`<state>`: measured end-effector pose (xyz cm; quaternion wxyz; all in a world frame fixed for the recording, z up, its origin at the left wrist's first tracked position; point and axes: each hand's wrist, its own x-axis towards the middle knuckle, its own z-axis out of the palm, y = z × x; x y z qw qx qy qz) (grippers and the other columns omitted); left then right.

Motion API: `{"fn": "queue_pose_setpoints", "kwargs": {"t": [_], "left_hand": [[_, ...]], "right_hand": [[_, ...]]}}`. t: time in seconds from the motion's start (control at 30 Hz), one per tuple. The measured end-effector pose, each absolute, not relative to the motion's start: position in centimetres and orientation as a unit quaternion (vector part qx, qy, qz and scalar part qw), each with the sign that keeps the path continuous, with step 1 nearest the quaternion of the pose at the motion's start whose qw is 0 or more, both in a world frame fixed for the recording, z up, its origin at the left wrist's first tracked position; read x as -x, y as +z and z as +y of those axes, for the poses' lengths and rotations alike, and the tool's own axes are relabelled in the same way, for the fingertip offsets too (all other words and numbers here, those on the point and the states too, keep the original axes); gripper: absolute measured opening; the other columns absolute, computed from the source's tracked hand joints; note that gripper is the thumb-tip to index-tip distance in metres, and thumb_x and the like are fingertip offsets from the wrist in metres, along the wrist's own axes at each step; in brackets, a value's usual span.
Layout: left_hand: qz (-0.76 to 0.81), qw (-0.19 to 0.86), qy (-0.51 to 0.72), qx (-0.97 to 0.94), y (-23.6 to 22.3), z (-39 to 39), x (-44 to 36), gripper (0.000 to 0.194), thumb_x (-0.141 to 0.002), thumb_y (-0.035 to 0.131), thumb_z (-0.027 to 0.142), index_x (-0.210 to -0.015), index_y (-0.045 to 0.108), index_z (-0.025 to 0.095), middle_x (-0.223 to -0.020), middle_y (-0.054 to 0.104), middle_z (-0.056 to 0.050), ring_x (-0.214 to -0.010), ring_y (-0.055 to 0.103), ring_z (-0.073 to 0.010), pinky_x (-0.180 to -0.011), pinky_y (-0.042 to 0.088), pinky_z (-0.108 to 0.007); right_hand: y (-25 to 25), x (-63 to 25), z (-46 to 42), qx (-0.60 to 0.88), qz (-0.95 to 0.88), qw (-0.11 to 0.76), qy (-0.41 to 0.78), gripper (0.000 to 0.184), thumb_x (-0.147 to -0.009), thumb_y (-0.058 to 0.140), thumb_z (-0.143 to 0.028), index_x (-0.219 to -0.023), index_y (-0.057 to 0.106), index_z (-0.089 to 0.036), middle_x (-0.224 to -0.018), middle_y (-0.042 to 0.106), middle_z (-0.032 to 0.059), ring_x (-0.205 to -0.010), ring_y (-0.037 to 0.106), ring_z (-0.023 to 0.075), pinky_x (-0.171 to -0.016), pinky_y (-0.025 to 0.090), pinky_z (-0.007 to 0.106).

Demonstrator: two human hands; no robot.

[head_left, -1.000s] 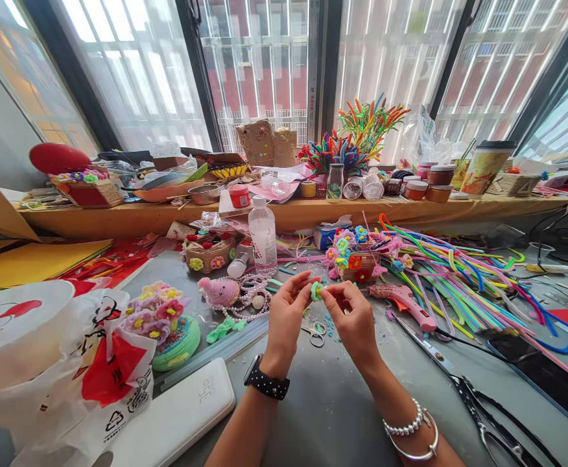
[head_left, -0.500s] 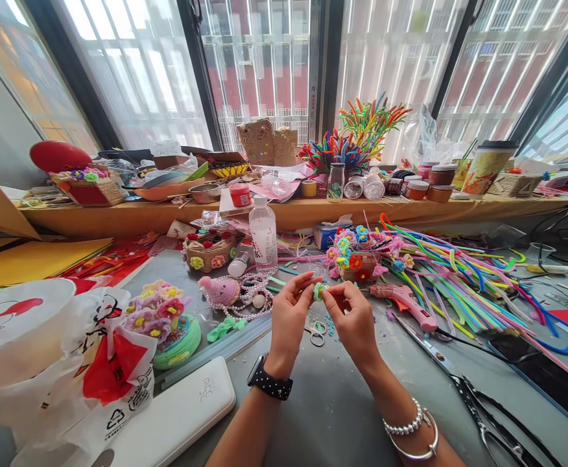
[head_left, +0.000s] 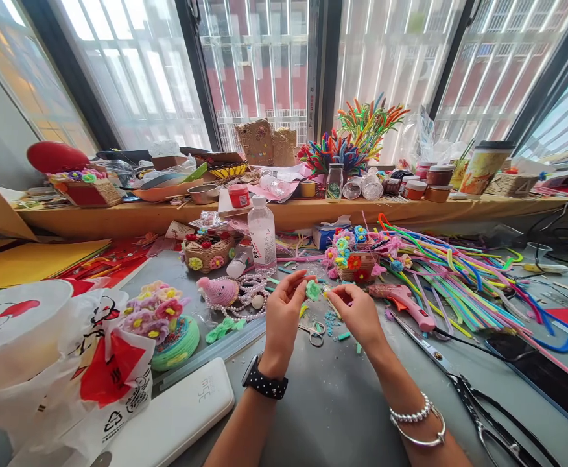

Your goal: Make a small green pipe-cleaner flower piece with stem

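My left hand (head_left: pixel 284 312) pinches a small mint-green pipe-cleaner flower (head_left: pixel 312 290) between thumb and fingers, held above the table. To the right of it, my right hand (head_left: pixel 358 316) is closed in a pinch, with a tiny yellow piece (head_left: pixel 325 294) at its fingertips. A narrow gap separates the two hands. Below them lie small scissors (head_left: pixel 316 334), partly behind my left hand, and scattered blue-green clippings (head_left: pixel 332 321). A green pipe-cleaner piece (head_left: pixel 224 329) rests left of my left hand.
A pink glue gun (head_left: pixel 413 308) and large scissors (head_left: pixel 437 357) lie on the right, by a bundle of pipe cleaners (head_left: pixel 478 301). A water bottle (head_left: pixel 262 237) and flowered basket (head_left: pixel 356 263) stand behind. A white power bank (head_left: pixel 181 408) sits front left.
My hands have drawn apart, the right one moving slightly right. The green flower now shows its face in my left hand, and the yellow piece is visible at my right fingertips.
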<state>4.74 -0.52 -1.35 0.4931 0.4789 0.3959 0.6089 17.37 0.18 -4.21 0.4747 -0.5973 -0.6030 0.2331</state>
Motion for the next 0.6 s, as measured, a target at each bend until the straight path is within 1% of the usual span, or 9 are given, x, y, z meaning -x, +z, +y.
{"fn": "queue_pose_setpoints", "kwargs": {"t": [0.07,0.13,0.2,0.27,0.33,0.37,0.43,0.53,0.6], "left_hand": [[0.396,0.492,0.614,-0.473,-1.2,-0.5,-4.6,0.028,-0.073,0.051,0.029,-0.096,0.053,0.014,-0.092,0.061,-0.008,-0.085,0.056,-0.0155,-0.076,0.043,-0.026],[0.399,0.490,0.618,-0.468,-1.2,-0.5,-4.5,0.028,-0.074,0.049,0.030,-0.096,0.054,0.013,-0.090,0.061,-0.008,-0.082,0.056,-0.0153,-0.073,0.043,-0.026],[0.409,0.481,0.619,-0.468,-1.1,-0.5,-4.4,0.029,-0.075,0.048,0.032,-0.096,0.054,0.013,-0.087,0.062,-0.008,-0.080,0.056,-0.0153,-0.071,0.043,-0.025],[0.420,0.469,0.616,-0.473,-1.1,-0.5,-4.3,0.029,-0.075,0.047,0.033,-0.096,0.055,0.013,-0.085,0.062,-0.007,-0.079,0.056,-0.0152,-0.069,0.042,-0.024],[0.425,0.467,0.613,-0.474,-1.1,-0.5,-4.2,0.029,-0.075,0.047,0.033,-0.096,0.055,0.014,-0.084,0.062,-0.007,-0.079,0.056,-0.0149,-0.069,0.042,-0.023],[0.427,0.469,0.612,-0.473,-1.0,-0.5,-4.2,0.030,-0.075,0.047,0.033,-0.096,0.055,0.014,-0.084,0.062,-0.007,-0.078,0.056,-0.0147,-0.068,0.042,-0.023],[0.429,0.472,0.612,-0.468,-1.0,-0.5,-4.2,0.030,-0.074,0.048,0.034,-0.095,0.055,0.014,-0.084,0.062,-0.007,-0.077,0.056,-0.0147,-0.067,0.042,-0.023],[0.426,0.473,0.618,-0.461,-1.0,-0.4,-4.1,0.031,-0.073,0.049,0.035,-0.094,0.055,0.014,-0.084,0.063,-0.007,-0.077,0.057,-0.0155,-0.069,0.042,-0.024],[0.427,0.479,0.616,-0.457,-1.1,-0.4,-4.0,0.031,-0.073,0.050,0.035,-0.094,0.056,0.013,-0.083,0.063,-0.007,-0.077,0.057,-0.0155,-0.069,0.042,-0.024]], "right_hand": [[-4.5,-17.4,0.5,0.603,-0.632,0.418,0.249,0.018,-0.070,0.051,-0.030,-0.065,0.055,-0.014,-0.066,0.055,0.0023,-0.058,0.047,0.0114,-0.058,0.036,0.023],[-4.4,-17.4,0.4,0.579,-0.649,0.384,0.308,0.016,-0.069,0.051,-0.029,-0.065,0.054,-0.013,-0.065,0.056,0.0019,-0.059,0.048,0.0110,-0.057,0.036,0.022],[-4.2,-17.3,0.0,0.510,-0.656,0.343,0.438,0.017,-0.069,0.050,-0.030,-0.068,0.052,-0.014,-0.067,0.057,0.0018,-0.059,0.050,0.0101,-0.054,0.037,0.020],[-3.9,-17.2,-0.6,0.421,-0.646,0.280,0.572,0.017,-0.070,0.050,-0.031,-0.070,0.051,-0.014,-0.070,0.059,0.0021,-0.059,0.052,0.0095,-0.052,0.039,0.019],[-3.7,-17.1,-1.1,0.383,-0.640,0.235,0.623,0.016,-0.069,0.051,-0.029,-0.067,0.051,-0.014,-0.068,0.060,0.0023,-0.058,0.053,0.0097,-0.050,0.039,0.018],[-3.8,-17.0,-1.3,0.395,-0.644,0.232,0.614,0.015,-0.068,0.051,-0.028,-0.065,0.051,-0.013,-0.065,0.059,0.0022,-0.057,0.053,0.0099,-0.049,0.039,0.018],[-4.0,-16.9,-1.2,0.435,-0.665,0.259,0.550,0.012,-0.068,0.051,-0.024,-0.063,0.053,-0.013,-0.064,0.059,0.0021,-0.058,0.053,0.0106,-0.049,0.039,0.019],[-4.7,-16.8,-0.5,0.473,-0.705,0.307,0.430,0.007,-0.068,0.050,-0.019,-0.065,0.054,-0.014,-0.072,0.059,0.0022,-0.070,0.053,0.0122,-0.061,0.040,0.022],[-4.9,-16.8,0.0,0.509,-0.713,0.320,0.361,0.007,-0.068,0.049,-0.017,-0.063,0.052,-0.015,-0.071,0.057,0.0022,-0.072,0.052,0.0135,-0.066,0.040,0.025]]}}
